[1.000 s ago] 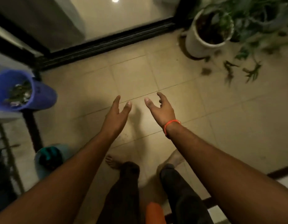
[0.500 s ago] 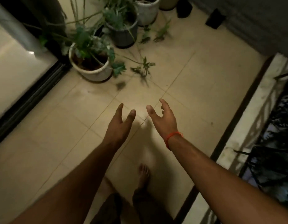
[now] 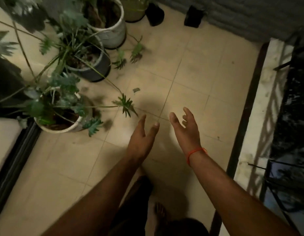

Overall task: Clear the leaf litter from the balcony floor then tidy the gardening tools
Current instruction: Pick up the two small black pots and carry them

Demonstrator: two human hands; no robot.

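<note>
From the head camera I saw both arms stretched out over the tiled balcony floor (image 3: 190, 79), and neither hand held anything. The left hand (image 3: 142, 138) hung with its fingers spread and slack, palm turned inward; the right hand (image 3: 186, 132), with an orange band (image 3: 196, 153) at the wrist, faced it with its fingers likewise apart and lightly curled. The two hands were near each other but not touching. The leaf litter lay ahead and to the left of them: a small dark scrap (image 3: 136, 90) on the tile beyond the hands, and blurred dark bits (image 3: 108, 125) just beside the nearest white pot (image 3: 62, 128). Behind that pot stood a grey pot (image 3: 95, 72), and further back another white pot (image 3: 112, 34), all with green plants trailing over the floor; one spiky leaf (image 3: 124, 104) on a long stalk reached close to the left hand's fingertips. Whether the small leaves by the grey pot lay loose or hung from stems, I could not tell. I made out no gardening tools. A dark railing (image 3: 284, 167) ran along the right edge.
</note>
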